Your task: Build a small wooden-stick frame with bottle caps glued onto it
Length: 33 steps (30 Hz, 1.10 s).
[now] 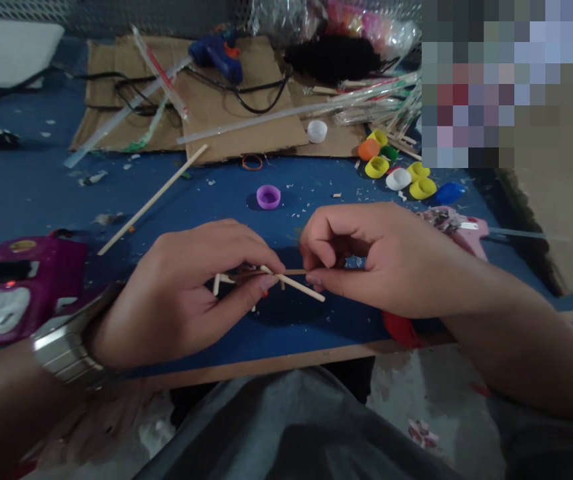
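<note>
My left hand (211,280) is closed, its thumb and fingers pinching several thin wooden sticks (302,288) that cross at the fingertips. One pale stick slants out to the right, and shorter ends show under the palm. A small orange bit (265,293) peeks out below the thumb. From that crossing a thin brownish strip (295,271) runs straight across to my right hand (361,260), which pinches its other end between thumb and fingers. Whether the strip is a stick or a stretched band, I cannot tell. Beyond both hands stands a purple bottle cap (268,197).
A long wooden stick (152,200) lies left of centre. Several coloured bottle caps (377,167) are grouped at the right. A blue glue gun (219,53) rests on cardboard (246,127) behind. A pink glue gun (469,233) lies beyond my right wrist, a purple power socket box (31,287) at left.
</note>
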Each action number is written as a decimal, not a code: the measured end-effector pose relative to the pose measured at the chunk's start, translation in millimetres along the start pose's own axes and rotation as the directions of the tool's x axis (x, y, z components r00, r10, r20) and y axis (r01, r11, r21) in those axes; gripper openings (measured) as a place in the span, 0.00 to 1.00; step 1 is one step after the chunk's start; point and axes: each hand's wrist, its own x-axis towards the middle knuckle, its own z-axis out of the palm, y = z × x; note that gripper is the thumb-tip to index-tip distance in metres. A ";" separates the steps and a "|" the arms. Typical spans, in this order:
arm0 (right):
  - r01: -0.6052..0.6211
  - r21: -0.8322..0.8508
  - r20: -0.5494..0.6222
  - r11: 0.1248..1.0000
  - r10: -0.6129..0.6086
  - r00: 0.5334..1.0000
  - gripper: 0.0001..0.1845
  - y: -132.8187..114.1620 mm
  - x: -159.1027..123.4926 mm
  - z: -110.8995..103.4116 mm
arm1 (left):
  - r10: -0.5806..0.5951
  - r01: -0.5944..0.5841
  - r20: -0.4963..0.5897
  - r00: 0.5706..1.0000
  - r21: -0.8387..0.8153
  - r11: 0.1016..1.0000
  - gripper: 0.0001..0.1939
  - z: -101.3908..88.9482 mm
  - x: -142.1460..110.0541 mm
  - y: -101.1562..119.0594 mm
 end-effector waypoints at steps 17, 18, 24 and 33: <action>0.281 -0.579 -0.222 0.765 -0.480 0.849 0.10 10.1 -3.5 21.1 | -0.520 0.499 0.116 0.846 -0.513 0.698 0.03 -7.3 10.3 1.3; 0.277 -0.580 -0.231 0.766 -0.481 0.846 0.11 10.1 -3.5 22.4 | -0.533 0.514 0.145 0.834 -0.559 0.651 0.03 -6.7 10.3 0.4; 0.278 -0.584 -0.251 0.762 -0.496 0.831 0.13 9.5 -2.9 23.2 | -0.570 0.562 0.232 0.788 -0.647 0.515 0.04 -4.5 8.5 -4.5; 0.304 -0.686 -0.199 0.661 -0.572 0.795 0.09 10.7 -2.3 24.2 | -0.596 0.573 0.207 0.776 -0.628 0.527 0.05 -4.4 10.4 -2.7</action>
